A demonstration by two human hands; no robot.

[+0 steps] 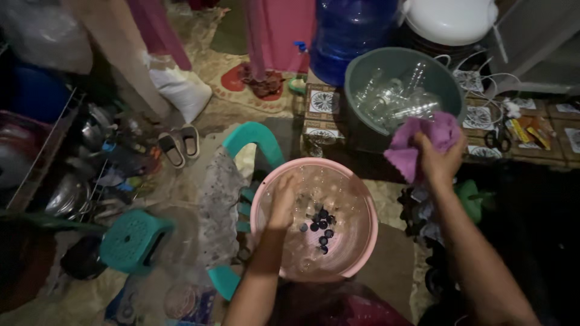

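My left hand (282,202) reaches down into a pink basin (361,246) that rests on a teal plastic chair (254,140). The basin holds clear glass or plastic pieces and several small dark caps (320,226); what the fingers grip, if anything, is too blurred to tell. My right hand (440,162) is raised to the right, shut on a crumpled purple cloth (423,142). Just behind the cloth stands a grey-green basin (368,66) full of clear bottles (396,99).
A large blue water jug (350,33) and a white lidded pot (450,18) stand at the back. A teal stool (134,238) sits at lower left, beside a rack of metal cookware (78,175). Sandals (179,143) lie on the floor. Scissors (498,140) lie on patterned tiles at right.
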